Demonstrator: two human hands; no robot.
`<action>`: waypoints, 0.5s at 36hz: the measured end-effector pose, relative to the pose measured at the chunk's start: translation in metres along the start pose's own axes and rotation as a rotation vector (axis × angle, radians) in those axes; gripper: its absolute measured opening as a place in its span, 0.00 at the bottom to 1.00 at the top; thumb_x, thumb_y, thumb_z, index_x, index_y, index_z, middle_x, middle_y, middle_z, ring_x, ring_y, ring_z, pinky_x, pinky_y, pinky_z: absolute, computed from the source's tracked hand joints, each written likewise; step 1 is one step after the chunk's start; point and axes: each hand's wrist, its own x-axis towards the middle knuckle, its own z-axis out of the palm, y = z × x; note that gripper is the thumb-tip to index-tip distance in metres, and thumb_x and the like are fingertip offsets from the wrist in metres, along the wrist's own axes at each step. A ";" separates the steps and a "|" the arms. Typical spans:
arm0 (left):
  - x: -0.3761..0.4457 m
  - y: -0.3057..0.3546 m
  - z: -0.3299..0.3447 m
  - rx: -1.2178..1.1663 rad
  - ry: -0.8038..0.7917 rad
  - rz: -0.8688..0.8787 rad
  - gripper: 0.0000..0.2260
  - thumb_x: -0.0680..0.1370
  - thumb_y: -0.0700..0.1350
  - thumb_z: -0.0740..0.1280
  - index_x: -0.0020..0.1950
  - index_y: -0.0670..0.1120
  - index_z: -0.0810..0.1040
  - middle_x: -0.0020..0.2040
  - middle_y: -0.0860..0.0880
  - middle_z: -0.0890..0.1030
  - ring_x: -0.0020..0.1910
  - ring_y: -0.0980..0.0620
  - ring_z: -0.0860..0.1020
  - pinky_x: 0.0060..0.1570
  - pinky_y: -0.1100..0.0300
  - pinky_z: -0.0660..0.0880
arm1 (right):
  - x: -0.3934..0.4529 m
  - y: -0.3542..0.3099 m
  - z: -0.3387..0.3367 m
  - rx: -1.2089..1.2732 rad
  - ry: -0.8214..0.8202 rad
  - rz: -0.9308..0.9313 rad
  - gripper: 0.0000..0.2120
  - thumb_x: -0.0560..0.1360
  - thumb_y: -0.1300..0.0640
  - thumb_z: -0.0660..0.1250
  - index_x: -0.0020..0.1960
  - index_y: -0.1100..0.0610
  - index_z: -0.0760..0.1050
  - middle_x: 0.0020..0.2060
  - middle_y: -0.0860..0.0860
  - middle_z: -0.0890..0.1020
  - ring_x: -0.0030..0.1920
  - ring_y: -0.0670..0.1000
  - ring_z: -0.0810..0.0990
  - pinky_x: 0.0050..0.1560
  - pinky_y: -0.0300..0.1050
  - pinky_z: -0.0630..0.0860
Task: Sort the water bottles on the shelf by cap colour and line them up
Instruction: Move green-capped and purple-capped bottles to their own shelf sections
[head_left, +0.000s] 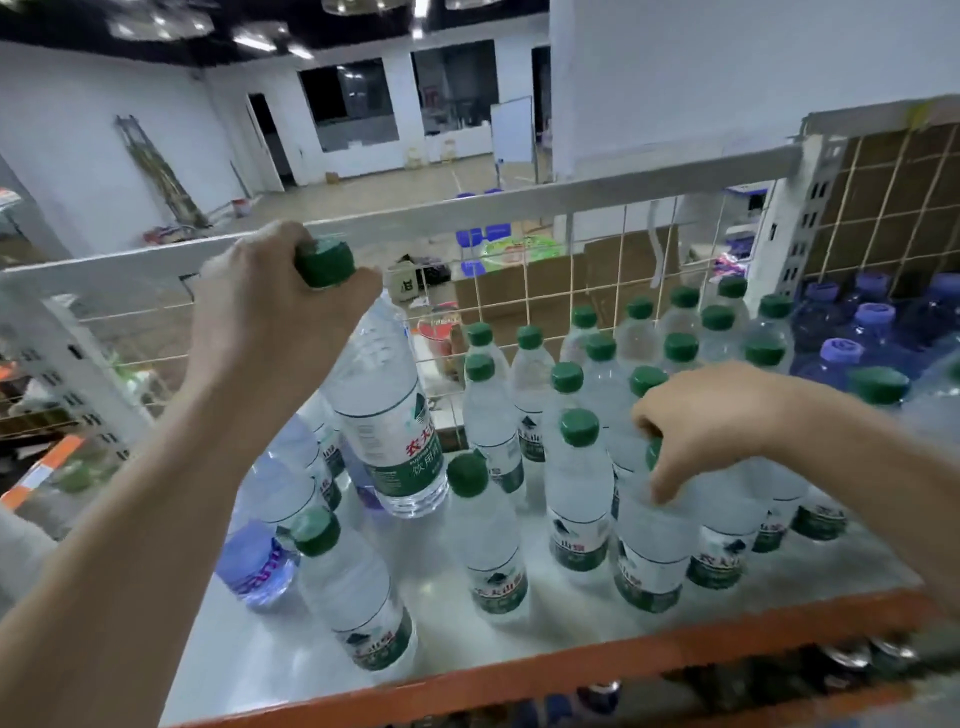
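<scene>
- Left hand (270, 306) fingers wrap the green cap of a lifted bottle (387, 415); label shows 农夫.
- Right hand (696, 421) fingers curl around another bottle's (649, 540) neck.
- Both hold clear water.

Two hands among green-capped clear plastic water bottles on a white shelf (249, 660).
Left hand (270, 306) lifts one large green-capped bottle (387, 415) by its neck; right hand (696, 426) grips a standing bottle (649, 551).

White shelf (260, 649), orange front edge (571, 670), wire-grid back (597, 270). Green-capped bottles (579, 488) standing upright in close group centre to right, rows reaching back to grid. Purple-capped bottles (852, 353) clustered far right rear. One purple-labelled bottle (254, 561) front left, just beside green-capped bottle (353, 587).
</scene>
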 end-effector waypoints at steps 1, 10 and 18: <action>0.003 -0.004 0.001 -0.012 -0.013 0.006 0.13 0.71 0.53 0.70 0.41 0.45 0.74 0.34 0.50 0.73 0.37 0.44 0.73 0.37 0.53 0.72 | -0.001 -0.003 -0.001 -0.008 0.006 0.024 0.21 0.67 0.36 0.70 0.43 0.53 0.75 0.32 0.46 0.75 0.33 0.48 0.73 0.30 0.41 0.64; 0.013 -0.043 0.029 0.105 -0.262 0.097 0.13 0.73 0.53 0.70 0.39 0.45 0.71 0.35 0.49 0.74 0.32 0.51 0.70 0.30 0.60 0.64 | -0.003 -0.040 -0.024 0.080 0.361 0.036 0.21 0.72 0.33 0.64 0.46 0.52 0.73 0.36 0.44 0.76 0.35 0.45 0.74 0.32 0.40 0.70; 0.001 -0.085 0.058 0.264 -0.572 0.107 0.15 0.74 0.56 0.69 0.40 0.48 0.67 0.37 0.51 0.74 0.33 0.53 0.71 0.30 0.58 0.65 | 0.028 -0.082 -0.047 0.334 0.496 -0.137 0.14 0.75 0.40 0.64 0.41 0.50 0.71 0.38 0.45 0.77 0.37 0.44 0.73 0.32 0.41 0.66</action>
